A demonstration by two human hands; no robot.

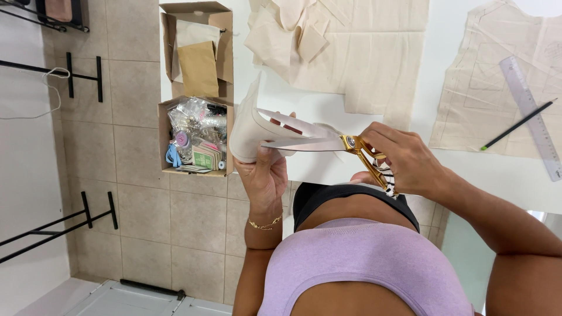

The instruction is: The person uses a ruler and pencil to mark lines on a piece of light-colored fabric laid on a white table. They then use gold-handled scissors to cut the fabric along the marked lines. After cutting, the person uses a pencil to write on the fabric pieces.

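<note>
Flanking scissors (pixel 328 142): supply box (pixel 196 136), ruler (pixel 533 117)

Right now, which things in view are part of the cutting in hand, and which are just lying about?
In hand:
- left hand holding a cream fabric piece
- right hand working gold-handled scissors, blades open on the piece

Lying about:
- pattern sheets on the white table
- clear ruler
- pencil
- two cardboard boxes of sewing bits

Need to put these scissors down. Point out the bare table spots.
Bare white tabletop lies below the pattern piece and clear ruler; another strip runs between it and the cream fabric. Crowded: the cardboard boxes at the table's edge.
</note>
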